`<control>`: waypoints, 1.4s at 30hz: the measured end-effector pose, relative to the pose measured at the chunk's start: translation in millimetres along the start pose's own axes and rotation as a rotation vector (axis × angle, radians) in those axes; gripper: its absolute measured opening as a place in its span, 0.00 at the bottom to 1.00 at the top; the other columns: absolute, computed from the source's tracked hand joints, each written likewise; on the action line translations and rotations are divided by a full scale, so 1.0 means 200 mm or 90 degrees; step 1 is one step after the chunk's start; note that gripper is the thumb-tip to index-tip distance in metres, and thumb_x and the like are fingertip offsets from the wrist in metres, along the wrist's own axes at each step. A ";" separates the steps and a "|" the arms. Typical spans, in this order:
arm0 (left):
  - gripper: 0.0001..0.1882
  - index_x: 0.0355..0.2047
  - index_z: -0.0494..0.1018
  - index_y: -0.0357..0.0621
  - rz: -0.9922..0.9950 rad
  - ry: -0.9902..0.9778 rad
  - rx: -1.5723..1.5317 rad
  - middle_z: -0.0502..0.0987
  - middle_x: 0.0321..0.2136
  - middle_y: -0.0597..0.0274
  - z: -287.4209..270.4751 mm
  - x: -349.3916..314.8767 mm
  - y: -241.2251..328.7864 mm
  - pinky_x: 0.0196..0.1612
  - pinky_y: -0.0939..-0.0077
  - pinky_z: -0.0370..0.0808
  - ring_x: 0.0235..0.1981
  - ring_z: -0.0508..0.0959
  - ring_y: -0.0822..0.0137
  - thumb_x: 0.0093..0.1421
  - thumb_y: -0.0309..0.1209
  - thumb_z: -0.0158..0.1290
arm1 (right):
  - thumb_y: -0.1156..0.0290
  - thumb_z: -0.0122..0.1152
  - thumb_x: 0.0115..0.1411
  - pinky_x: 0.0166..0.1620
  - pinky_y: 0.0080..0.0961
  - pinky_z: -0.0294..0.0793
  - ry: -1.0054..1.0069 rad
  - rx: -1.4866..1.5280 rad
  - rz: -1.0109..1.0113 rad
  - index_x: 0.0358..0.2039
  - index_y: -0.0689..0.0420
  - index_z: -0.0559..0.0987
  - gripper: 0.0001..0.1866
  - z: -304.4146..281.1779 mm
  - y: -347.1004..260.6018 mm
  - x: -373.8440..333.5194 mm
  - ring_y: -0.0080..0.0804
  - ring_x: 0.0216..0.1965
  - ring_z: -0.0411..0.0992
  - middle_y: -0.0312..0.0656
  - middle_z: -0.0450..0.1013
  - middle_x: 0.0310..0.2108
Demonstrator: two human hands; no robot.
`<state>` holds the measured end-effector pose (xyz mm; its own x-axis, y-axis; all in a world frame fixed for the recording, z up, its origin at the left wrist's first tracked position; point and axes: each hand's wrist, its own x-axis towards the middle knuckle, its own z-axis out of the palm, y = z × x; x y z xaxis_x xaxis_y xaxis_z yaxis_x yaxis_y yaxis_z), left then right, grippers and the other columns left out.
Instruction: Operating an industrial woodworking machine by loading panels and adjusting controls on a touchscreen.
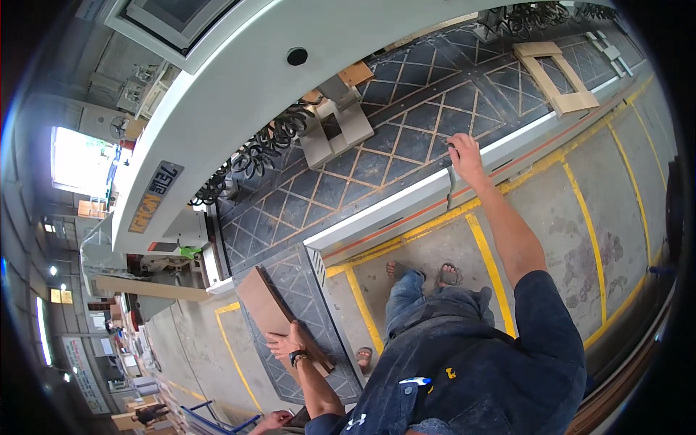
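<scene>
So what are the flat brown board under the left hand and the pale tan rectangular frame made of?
The flat brown board looks like fibreboard or wood: smooth, matte, even-coloured. The pale tan rectangular frame seems bare wood or fibreboard: dull, yellowish; its grain isn't clear.

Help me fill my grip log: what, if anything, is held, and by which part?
The left hand rests spread on the brown board, no grip visible; whether the right hand holds anything cannot be told.

left hand (288, 343) palm down, right hand (466, 154) outstretched
</scene>
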<state>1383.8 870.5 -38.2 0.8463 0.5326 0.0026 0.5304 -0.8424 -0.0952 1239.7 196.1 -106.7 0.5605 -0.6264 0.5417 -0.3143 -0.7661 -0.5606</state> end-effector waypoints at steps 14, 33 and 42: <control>0.68 0.74 0.44 0.50 0.019 -0.006 -0.027 0.49 0.70 0.31 0.01 -0.02 -0.02 0.69 0.34 0.47 0.69 0.53 0.31 0.41 0.72 0.60 | 0.74 0.60 0.60 0.52 0.43 0.67 -0.002 -0.012 -0.009 0.46 0.56 0.78 0.13 -0.04 0.00 -0.02 0.49 0.50 0.69 0.46 0.72 0.47; 0.70 0.73 0.49 0.46 0.045 0.059 -0.159 0.48 0.70 0.29 0.07 0.02 -0.05 0.71 0.35 0.37 0.71 0.48 0.32 0.35 0.67 0.65 | 0.71 0.58 0.65 0.53 0.40 0.71 -0.088 -0.027 -0.130 0.48 0.60 0.79 0.13 0.03 0.19 0.05 0.50 0.49 0.73 0.50 0.75 0.47; 0.69 0.73 0.49 0.45 0.003 0.054 -0.168 0.46 0.70 0.28 0.02 -0.06 -0.10 0.72 0.36 0.35 0.72 0.45 0.31 0.34 0.62 0.67 | 0.72 0.57 0.66 0.52 0.41 0.71 -0.105 -0.014 -0.163 0.48 0.63 0.78 0.12 0.09 0.22 0.05 0.52 0.47 0.73 0.53 0.76 0.45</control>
<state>1362.6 880.2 -39.7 0.8442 0.5288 0.0876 0.5108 -0.8432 0.1678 1244.8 158.7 -138.2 0.7399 -0.3826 0.5533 -0.1630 -0.9000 -0.4043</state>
